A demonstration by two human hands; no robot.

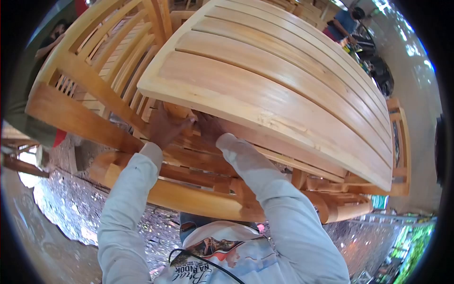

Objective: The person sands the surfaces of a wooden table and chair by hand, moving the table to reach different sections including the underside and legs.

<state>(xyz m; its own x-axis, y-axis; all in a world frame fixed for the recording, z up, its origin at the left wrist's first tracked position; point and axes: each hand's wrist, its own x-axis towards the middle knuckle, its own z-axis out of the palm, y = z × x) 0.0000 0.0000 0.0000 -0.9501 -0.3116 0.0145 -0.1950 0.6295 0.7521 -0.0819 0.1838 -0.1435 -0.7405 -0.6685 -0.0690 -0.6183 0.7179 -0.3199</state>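
Observation:
A slatted wooden table (pixel 265 90) with a pale top fills the middle of the view. Under its near left corner, my left hand (pixel 165 127) is around a short wooden table leg (pixel 178 110), with the thumb stretched across to the right and the fingertips partly hidden. Close to that thumb is my right hand (pixel 209 127), its fingers bent in below the table's edge. Whatever the right fingers hold is hidden in shadow. Below both hands runs a varnished wooden bench (pixel 198 196) with a rounded front rail.
A slatted wooden chair (pixel 90 111) stands close on the left, its armrest near my left hand. Another wooden chair (pixel 401 146) is at the right end. One person (pixel 347 23) is at the back right, another (pixel 49 42) at the far left. Debris covers the ground.

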